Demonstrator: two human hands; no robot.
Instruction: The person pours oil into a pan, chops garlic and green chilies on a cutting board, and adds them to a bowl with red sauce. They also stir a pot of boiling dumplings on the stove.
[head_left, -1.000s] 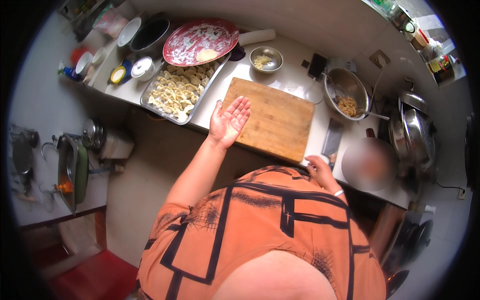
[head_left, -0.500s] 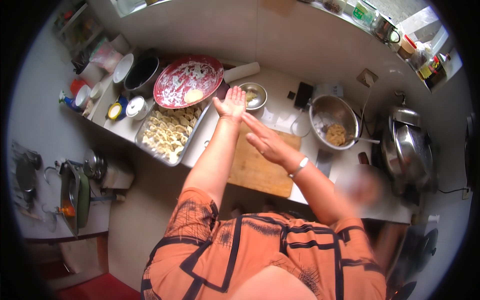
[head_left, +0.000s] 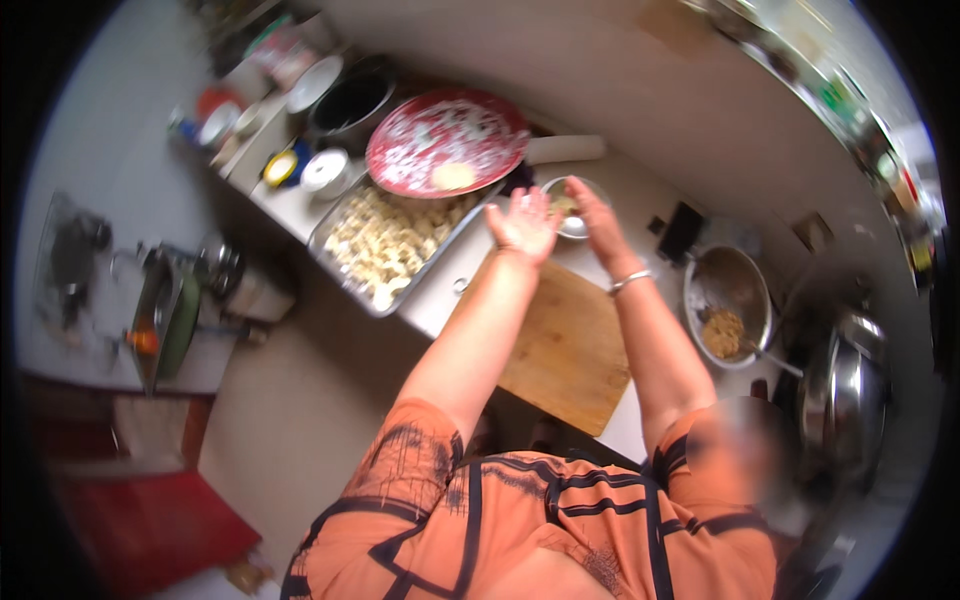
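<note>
My left hand [head_left: 524,228] is palm up with the fingers spread, and nothing lies on it. Beside it, my right hand [head_left: 600,225] points forward with straight fingers, bare of any object, partly covering a small metal bowl [head_left: 572,225]. Both hands hover past the far edge of a wooden cutting board [head_left: 565,350]. Left of them, a red tray [head_left: 400,150] dusted with white flour carries one round dough wrapper [head_left: 454,177]. It overlaps the back of a metal pan [head_left: 405,292] full of dumplings [head_left: 385,245].
At the right stands a large steel bowl [head_left: 765,290] with filling [head_left: 723,332] and a utensil handle. A dark phone-like slab [head_left: 681,232] lies behind it. White jar [head_left: 328,172] and dark pot [head_left: 350,105] stand at the left. A pale roll [head_left: 568,149] lies along the wall.
The view has turned, so the counter sits further right and lower. My right hand has swung forward, from beside the left wrist to beside the left fingers, over the small bowl.
</note>
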